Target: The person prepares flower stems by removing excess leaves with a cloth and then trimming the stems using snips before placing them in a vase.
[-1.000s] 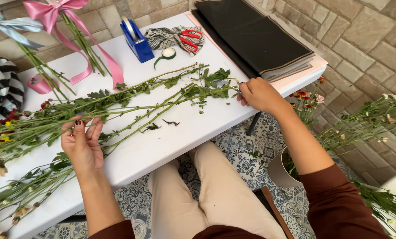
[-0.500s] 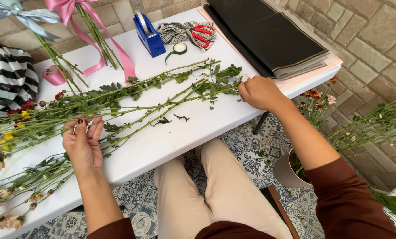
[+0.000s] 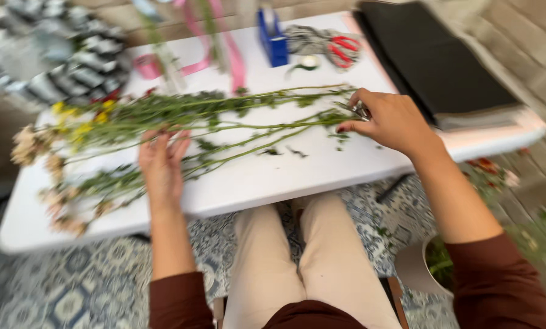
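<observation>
The left hand (image 3: 162, 166) lies flat with its fingers (image 3: 174, 144) spread and released, pressing down on the long green flower stems (image 3: 236, 125) that stretch sideways across the white rectangular tabletop (image 3: 273, 176). The right hand (image 3: 392, 120) rests at the cut ends of those stems, its fingers curled in a loose clench around a small metallic tool (image 3: 361, 111); motion blur keeps me from telling what kind of tool it is. The stems' blossoms, yellow, red and pale cream flower heads (image 3: 71, 128), lie toward the left end of the tabletop, with a second bunch of pale blooms (image 3: 65, 207) nearer the front edge. Small green leaf scraps (image 3: 285, 151) sit between the two hands. At the far edge stand a blue box-shaped holder (image 3: 274, 38), red-handled scissors (image 3: 344, 49) on a patterned cloth, and a pink ribbon (image 3: 224, 52) trailing from a spool. A black-and-white striped bundle (image 3: 71, 58) occupies the far left corner, and a stack of dark flat sheets (image 3: 437, 61) fills the right end.
</observation>
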